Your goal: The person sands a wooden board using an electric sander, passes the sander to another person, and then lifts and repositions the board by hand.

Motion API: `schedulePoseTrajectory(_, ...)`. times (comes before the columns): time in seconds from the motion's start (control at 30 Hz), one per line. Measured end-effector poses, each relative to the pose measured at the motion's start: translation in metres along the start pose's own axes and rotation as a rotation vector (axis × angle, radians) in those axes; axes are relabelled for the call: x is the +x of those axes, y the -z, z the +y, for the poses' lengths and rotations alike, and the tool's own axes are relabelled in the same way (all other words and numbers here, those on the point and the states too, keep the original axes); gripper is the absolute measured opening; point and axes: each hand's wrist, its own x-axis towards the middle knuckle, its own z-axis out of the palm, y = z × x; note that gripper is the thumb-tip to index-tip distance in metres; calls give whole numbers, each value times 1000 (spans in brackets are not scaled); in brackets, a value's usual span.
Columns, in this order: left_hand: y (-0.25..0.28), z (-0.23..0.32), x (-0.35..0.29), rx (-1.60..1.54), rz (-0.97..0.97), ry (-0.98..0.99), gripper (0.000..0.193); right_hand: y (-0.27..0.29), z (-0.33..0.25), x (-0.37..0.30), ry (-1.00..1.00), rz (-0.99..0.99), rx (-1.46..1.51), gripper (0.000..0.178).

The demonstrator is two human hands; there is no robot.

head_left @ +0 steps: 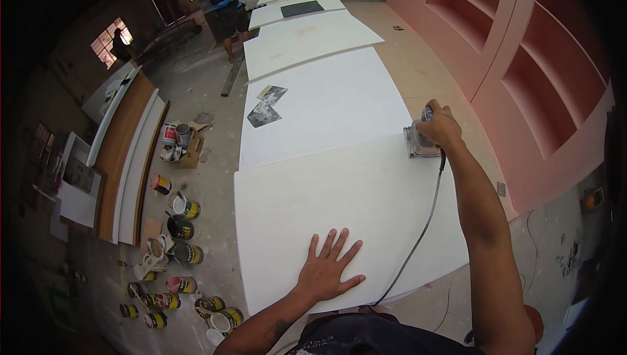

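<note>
Gripping a grey sander [417, 146] in the right hand [444, 126], curled round its top — at the far right corner of the near white panel [346, 205]. Resting the left hand [326, 270], spread flat and holding nothing, on that same panel. Showing, on the next panel [333, 107], 2 smudged sheets [264, 115] — perhaps sandpaper.

1. The view comes from the person's head, through the left of two wide fisheye cameras.
2. It looks down and forward along the white panels [287, 211], upright and unmirrored, with the person's torso [372, 337] close at the lower edge.
3. The left hand [328, 269] is near; the right hand [441, 126] is farther off.
4. The pink shelving [513, 41] bends toward the rim.
</note>
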Motion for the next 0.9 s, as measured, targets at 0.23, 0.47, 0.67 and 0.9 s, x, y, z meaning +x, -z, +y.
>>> schedulePoseTrajectory(0.23,-3,-4,-1,-52,5,-6,91,-41,-99,-40,166,-80,-28,71)
schedulePoseTrajectory(0.47,-5,-12,-10,-84,53,-7,89,-93,-249,-127,441,-176,-29,71)
schedulePoseTrajectory(0.67,-1,-9,-3,-177,-102,-61,89,-125,-328,-184,602,-311,-20,76)
schedulePoseTrajectory(0.9,-18,-18,-14,-68,209,-114,76,-154,-362,-240,771,-346,76,88)
